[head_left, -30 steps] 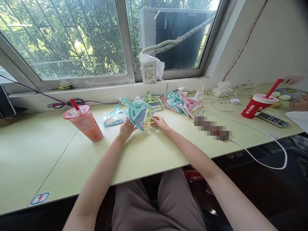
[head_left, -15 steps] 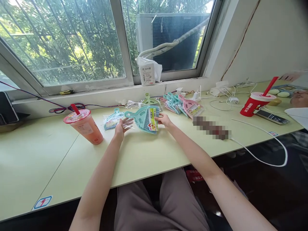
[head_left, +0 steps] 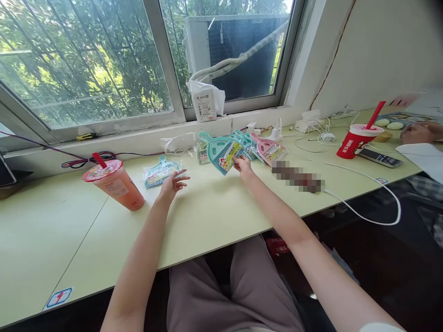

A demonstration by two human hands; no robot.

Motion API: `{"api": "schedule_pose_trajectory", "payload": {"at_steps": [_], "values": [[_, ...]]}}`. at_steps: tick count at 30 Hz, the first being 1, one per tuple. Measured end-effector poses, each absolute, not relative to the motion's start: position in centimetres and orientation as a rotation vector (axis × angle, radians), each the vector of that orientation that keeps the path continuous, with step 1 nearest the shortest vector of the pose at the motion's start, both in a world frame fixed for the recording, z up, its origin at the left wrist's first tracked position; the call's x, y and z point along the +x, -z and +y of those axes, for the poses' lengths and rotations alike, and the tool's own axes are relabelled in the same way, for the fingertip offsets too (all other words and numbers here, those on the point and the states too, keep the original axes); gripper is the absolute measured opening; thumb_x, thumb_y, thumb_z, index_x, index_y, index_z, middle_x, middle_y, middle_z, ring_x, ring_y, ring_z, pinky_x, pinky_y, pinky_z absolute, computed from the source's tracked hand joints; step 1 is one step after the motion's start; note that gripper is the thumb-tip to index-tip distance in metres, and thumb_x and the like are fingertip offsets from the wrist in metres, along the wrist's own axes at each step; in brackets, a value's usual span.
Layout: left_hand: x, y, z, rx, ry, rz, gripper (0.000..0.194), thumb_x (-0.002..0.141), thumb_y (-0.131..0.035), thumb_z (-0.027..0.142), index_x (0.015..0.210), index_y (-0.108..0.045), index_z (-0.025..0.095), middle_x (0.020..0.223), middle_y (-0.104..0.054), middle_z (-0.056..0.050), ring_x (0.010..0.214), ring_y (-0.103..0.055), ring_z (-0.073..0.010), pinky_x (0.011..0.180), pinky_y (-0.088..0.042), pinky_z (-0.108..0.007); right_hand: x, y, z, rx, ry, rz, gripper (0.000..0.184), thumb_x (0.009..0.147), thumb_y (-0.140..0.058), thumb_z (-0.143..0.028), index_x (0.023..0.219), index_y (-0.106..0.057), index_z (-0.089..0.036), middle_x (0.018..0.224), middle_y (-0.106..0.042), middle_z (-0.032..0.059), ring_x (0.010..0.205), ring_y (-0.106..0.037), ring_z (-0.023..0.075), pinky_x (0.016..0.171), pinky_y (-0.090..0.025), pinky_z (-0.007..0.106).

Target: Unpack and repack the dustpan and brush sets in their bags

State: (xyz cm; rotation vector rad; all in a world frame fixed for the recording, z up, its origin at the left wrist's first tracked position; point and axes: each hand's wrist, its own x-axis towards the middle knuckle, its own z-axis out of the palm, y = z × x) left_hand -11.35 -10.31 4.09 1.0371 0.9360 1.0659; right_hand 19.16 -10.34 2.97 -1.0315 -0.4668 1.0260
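Note:
My right hand [head_left: 242,168] pinches the lower edge of a teal plastic dustpan [head_left: 218,152], which has a grey bristle-like face and a printed card label. The dustpan stands tilted against a row of packaged dustpans. Beside it lie teal dustpans [head_left: 246,144] and a pink one [head_left: 268,150], both in clear wrap. My left hand [head_left: 172,186] is open, holding nothing, its fingertips close to a wrapped light-blue dustpan [head_left: 161,173]. A wrapped green item [head_left: 203,154] is mostly hidden behind the teal dustpan.
A pink drink cup with a red straw [head_left: 113,183] stands left of my left hand. Near the far right are a red cup [head_left: 356,141], a phone [head_left: 380,157] and a co-worker's hand [head_left: 418,133]. Chargers and white cables [head_left: 321,137] lie along the window sill's foot.
My left hand has let go of the teal dustpan and moved left. My right hand has carried the dustpan back and right, toward the row. The camera has also turned slightly.

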Motion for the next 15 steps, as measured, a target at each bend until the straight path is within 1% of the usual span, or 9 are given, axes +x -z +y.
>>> {"api": "schedule_pose_trajectory", "payload": {"at_steps": [2,5,7,10,12,14,15], "values": [[-11.8,-4.1,-10.0,0.941,-1.208,0.949,0.036,0.098,-0.036,0.031,0.115,-0.062,0.011,0.083,-0.074,-0.01,0.052,-0.064,-0.0093,0.045,-0.046,-0.015,19.3,-3.0,-10.3,-1.027,-1.028,-0.464,0.018,0.072,-0.069,-0.01,0.085,-0.061,-0.019,0.074,-0.066,-0.0048,0.054,-0.053,0.005,0.054,-0.045,0.016],[-12.5,-4.0,-9.5,0.823,-1.383,0.954,0.034,0.1,-0.031,0.03,0.116,-0.057,0.015,0.094,-0.074,-0.01,0.059,-0.066,-0.0079,0.052,-0.049,-0.013,19.4,-2.9,-10.3,-1.03,-1.015,-0.466,0.016,0.073,-0.068,-0.01,0.084,-0.06,-0.02,0.07,-0.064,-0.0055,0.053,-0.051,0.0044,0.052,-0.044,0.015],[-12.7,-3.9,-9.4,0.791,-1.385,0.962,0.033,0.1,-0.032,0.034,0.121,-0.051,0.016,0.101,-0.074,-0.012,0.059,-0.066,-0.0083,0.052,-0.049,-0.014,19.2,-2.8,-10.3,-1.031,-1.019,-0.475,0.016,0.073,-0.068,-0.011,0.083,-0.059,-0.02,0.07,-0.064,-0.0054,0.053,-0.051,0.0044,0.05,-0.044,0.014],[-12.1,-4.0,-10.1,0.833,-1.325,0.907,0.043,0.099,-0.031,0.046,0.13,-0.042,0.018,0.11,-0.071,-0.014,0.062,-0.067,-0.0108,0.055,-0.052,-0.018,18.7,-2.6,-10.3,-1.038,-1.036,-0.49,0.015,0.074,-0.069,-0.014,0.083,-0.059,-0.02,0.073,-0.066,-0.0045,0.054,-0.052,0.0049,0.051,-0.045,0.014],[-11.3,-4.3,-10.7,0.922,-1.355,0.804,0.043,0.097,-0.034,0.049,0.131,-0.043,0.023,0.122,-0.067,-0.011,0.074,-0.07,-0.0124,0.065,-0.055,-0.021,18.4,-2.5,-10.3,-1.045,-1.042,-0.497,0.015,0.074,-0.069,-0.015,0.085,-0.059,-0.02,0.073,-0.066,-0.0042,0.056,-0.054,0.0058,0.053,-0.047,0.015],[-10.6,-4.6,-11.2,1.011,-1.428,0.698,0.035,0.095,-0.042,0.045,0.125,-0.049,0.028,0.134,-0.06,-0.004,0.092,-0.07,-0.0137,0.078,-0.056,-0.023,18.0,-2.4,-10.4,-1.039,-1.05,-0.508,0.017,0.074,-0.07,-0.015,0.087,-0.06,-0.02,0.073,-0.067,-0.0042,0.058,-0.055,0.0064,0.056,-0.048,0.017],[-10.3,-4.7,-11.4,1.044,-1.439,0.666,0.03,0.094,-0.045,0.041,0.12,-0.053,0.029,0.137,-0.058,-0.002,0.099,-0.068,-0.0142,0.083,-0.055,-0.024,17.8,-2.4,-10.5,-1.03,-1.057,-0.516,0.019,0.074,-0.07,-0.015,0.089,-0.06,-0.02,0.073,-0.067,-0.0042,0.058,-0.056,0.0066,0.058,-0.048,0.017]]}}
